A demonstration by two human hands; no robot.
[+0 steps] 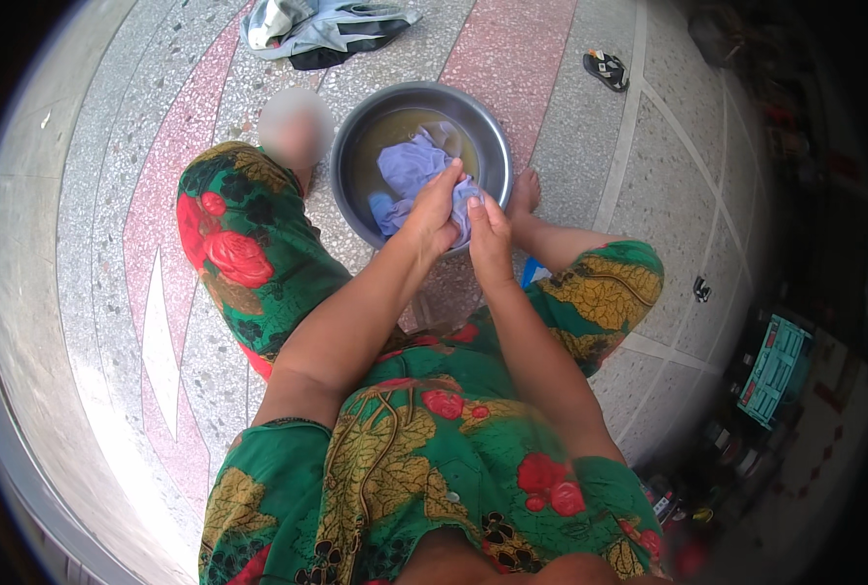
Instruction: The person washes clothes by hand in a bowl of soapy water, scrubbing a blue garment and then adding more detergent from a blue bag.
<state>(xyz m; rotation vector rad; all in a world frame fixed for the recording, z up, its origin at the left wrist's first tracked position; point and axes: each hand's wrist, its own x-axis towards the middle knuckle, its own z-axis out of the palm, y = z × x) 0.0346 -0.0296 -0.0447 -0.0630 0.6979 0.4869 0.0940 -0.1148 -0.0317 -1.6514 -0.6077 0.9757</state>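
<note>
A round grey basin (344, 183) stands on the floor between my legs, with murky yellowish water in it. A wet lavender cloth (408, 164) lies partly in the water, and one end of it rises over the near right rim. My left hand (438, 208) grips that bunched end from the left side. Facing it, my right hand (489, 230) holds the same end, its thumb on top of the fabric. The two hands are close together above the rim. A bluer patch of fabric shows at the cloth's lower left, in the basin.
A heap of light-blue and black clothing (331, 29) lies on the terrazzo floor beyond the basin. A dark sandal (606, 71) is at the upper right. A blue and white item (535, 272) sits beside my right leg. My bent knees flank the basin.
</note>
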